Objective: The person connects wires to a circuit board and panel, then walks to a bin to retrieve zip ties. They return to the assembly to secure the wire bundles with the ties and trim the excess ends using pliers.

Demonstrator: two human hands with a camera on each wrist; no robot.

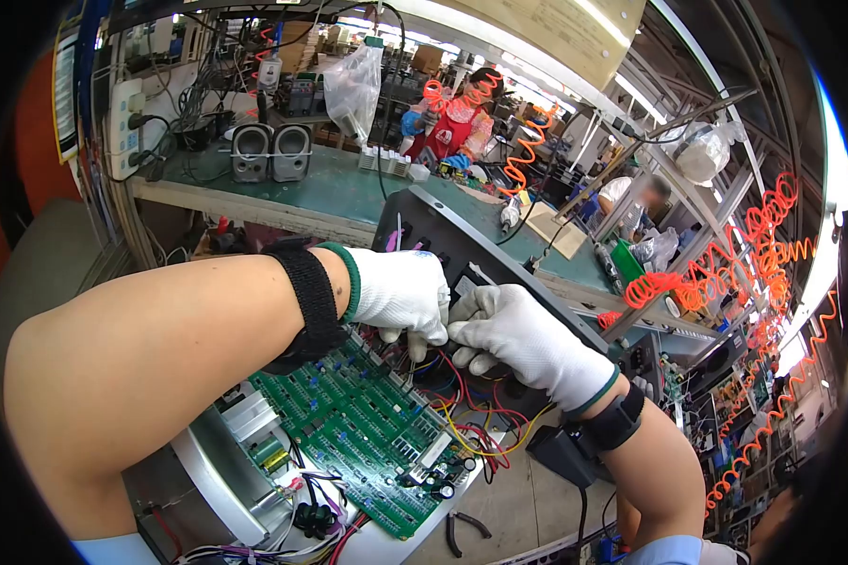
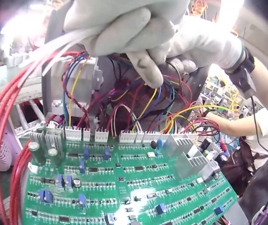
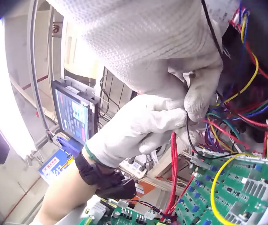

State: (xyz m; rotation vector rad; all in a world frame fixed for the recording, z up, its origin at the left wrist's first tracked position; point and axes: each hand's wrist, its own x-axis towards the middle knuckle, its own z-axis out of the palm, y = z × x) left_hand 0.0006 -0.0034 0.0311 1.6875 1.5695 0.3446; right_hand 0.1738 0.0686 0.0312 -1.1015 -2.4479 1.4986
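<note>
My white-gloved left hand (image 1: 400,292) is over the far edge of a green circuit board (image 1: 349,424). In the left wrist view its curled fingers hold red wires (image 2: 3,108) with white sleeved ends. My gloved right hand (image 1: 528,334) meets it fingertip to fingertip. A thin black wire (image 3: 211,23) runs to the right hand's thumb and fingertips, which pinch it in the right wrist view. Beneath both hands, many coloured wires (image 2: 148,105) rise from white connectors (image 2: 127,137) along the board's edge. A dark panel (image 1: 499,264) stands behind the hands.
Black-handled pliers (image 1: 464,533) lie in front of the board. A metal cylinder (image 1: 207,480) sits left of it. Beyond the panel is a green bench (image 1: 339,193) with two grey housings (image 1: 271,153). Orange coiled hoses (image 1: 697,282) hang at right; two other people work farther back.
</note>
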